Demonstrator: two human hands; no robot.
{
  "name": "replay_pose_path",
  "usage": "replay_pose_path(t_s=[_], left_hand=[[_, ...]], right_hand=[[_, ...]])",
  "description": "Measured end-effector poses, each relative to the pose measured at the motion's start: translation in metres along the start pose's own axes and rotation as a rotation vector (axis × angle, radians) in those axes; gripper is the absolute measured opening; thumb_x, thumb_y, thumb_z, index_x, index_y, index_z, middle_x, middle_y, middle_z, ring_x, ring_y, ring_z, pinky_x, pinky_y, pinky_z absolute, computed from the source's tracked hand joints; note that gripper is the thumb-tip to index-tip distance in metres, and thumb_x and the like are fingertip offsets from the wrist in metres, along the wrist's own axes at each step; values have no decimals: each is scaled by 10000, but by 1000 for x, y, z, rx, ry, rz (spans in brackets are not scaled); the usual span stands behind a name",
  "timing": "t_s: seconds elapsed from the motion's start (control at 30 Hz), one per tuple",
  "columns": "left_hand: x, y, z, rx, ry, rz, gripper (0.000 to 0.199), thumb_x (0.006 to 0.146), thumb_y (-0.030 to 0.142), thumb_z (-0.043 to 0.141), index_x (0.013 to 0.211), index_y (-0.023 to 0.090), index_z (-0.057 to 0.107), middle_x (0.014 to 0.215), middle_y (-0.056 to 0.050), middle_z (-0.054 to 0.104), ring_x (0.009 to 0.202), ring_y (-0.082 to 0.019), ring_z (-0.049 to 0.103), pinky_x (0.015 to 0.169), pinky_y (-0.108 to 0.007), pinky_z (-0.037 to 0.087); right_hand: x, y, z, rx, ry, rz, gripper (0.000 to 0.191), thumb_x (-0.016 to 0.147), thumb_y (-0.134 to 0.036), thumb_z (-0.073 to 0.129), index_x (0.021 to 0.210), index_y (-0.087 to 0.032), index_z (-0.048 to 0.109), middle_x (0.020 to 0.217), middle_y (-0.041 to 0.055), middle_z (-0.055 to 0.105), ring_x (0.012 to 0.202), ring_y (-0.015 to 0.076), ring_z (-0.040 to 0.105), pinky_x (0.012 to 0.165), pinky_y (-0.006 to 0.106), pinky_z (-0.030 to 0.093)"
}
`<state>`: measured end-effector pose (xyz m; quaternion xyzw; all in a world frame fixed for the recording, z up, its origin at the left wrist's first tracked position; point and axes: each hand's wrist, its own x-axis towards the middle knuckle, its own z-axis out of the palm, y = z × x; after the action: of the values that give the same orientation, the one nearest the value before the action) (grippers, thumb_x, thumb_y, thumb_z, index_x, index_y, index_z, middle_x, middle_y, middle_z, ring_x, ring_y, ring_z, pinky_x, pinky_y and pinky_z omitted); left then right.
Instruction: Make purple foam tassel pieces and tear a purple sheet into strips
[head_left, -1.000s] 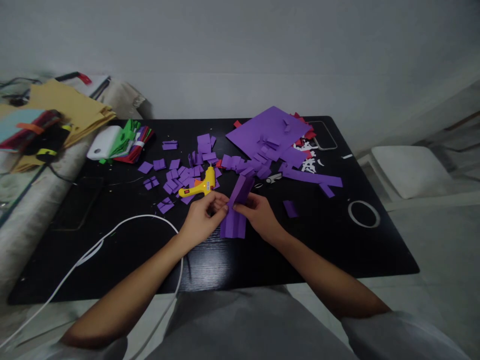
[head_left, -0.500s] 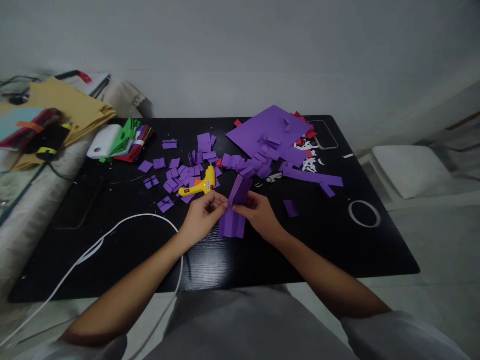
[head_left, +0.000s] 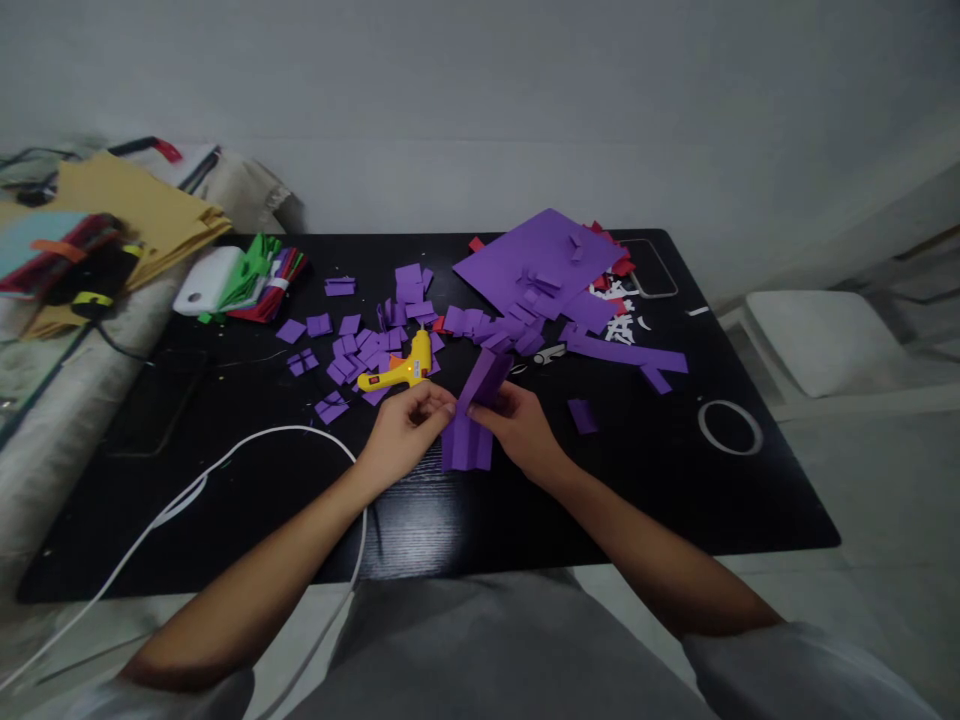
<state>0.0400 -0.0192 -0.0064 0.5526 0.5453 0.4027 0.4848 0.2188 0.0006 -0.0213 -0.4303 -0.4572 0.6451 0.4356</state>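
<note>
Both hands hold a folded purple paper piece (head_left: 470, 445) above the near middle of the black table. My left hand (head_left: 409, 425) pinches its left edge between thumb and fingers. My right hand (head_left: 521, 425) grips the right side, thumb in front and fingers behind. One part of the folded paper slants up and away; a creased part hangs below the thumbs. Just beyond my left hand lies a yellow glue gun (head_left: 405, 368), resting among small cut purple paper pieces (head_left: 352, 355).
A large purple sheet (head_left: 536, 255) lies at the back, with white scraps (head_left: 621, 325) and a cutter (head_left: 550, 354) near it. A white cable (head_left: 247, 440) loops across the left. A tape ring (head_left: 729, 427) sits at right, bundled coloured sheets (head_left: 262, 280) at back left.
The folded purple paper has shifted very slightly to the right and up, and my right thumb has moved a little with it. My left hand stays almost in place.
</note>
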Motion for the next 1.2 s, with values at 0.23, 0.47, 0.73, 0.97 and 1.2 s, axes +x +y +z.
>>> replay_pose_path(t_s=[0.23, 0.47, 0.73, 0.97, 1.2], left_hand=[[1, 0, 1, 2, 7, -8, 187, 826, 345, 694, 837, 159, 681, 614, 40, 560, 549, -103, 507, 543, -226, 391], [0, 0, 2, -5, 43, 28, 191, 847, 351, 679, 839, 160, 671, 615, 40, 563, 552, -102, 514, 544, -222, 408], [-3, -3, 2, 135, 67, 98, 182, 896, 343, 647, 887, 164, 678, 697, 16, 623, 624, -114, 568, 600, -227, 442], [-6, -5, 3, 190, 53, 139, 180, 926, 344, 630, 898, 173, 677, 722, 10, 649, 643, -120, 601, 626, -232, 462], [-5, -5, 1, 170, 38, 141, 195, 940, 359, 626, 915, 174, 681, 743, 4, 659, 655, -125, 600, 640, -238, 470]], right_hand=[[-3, 9, 4, -30, 119, -151, 463, 724, -266, 819, 1052, -252, 492, 1052, 12, 680, 856, 156, 700, 815, 328, 604], [-14, 1, 4, -630, 210, -790, 155, 907, -106, 622, 972, -242, 586, 1305, 110, 542, 1159, 227, 646, 979, 438, 574], [-15, 4, 5, -747, 203, -790, 120, 880, -203, 707, 995, -208, 671, 1305, 152, 574, 1092, 259, 683, 963, 445, 586], [-13, 9, 4, -772, 212, -767, 36, 922, -207, 676, 887, -211, 681, 1214, 121, 611, 1054, 232, 685, 936, 412, 588], [-13, 10, 2, -786, 157, -788, 67, 952, -179, 641, 937, -213, 696, 1218, 121, 611, 1084, 223, 682, 969, 394, 581]])
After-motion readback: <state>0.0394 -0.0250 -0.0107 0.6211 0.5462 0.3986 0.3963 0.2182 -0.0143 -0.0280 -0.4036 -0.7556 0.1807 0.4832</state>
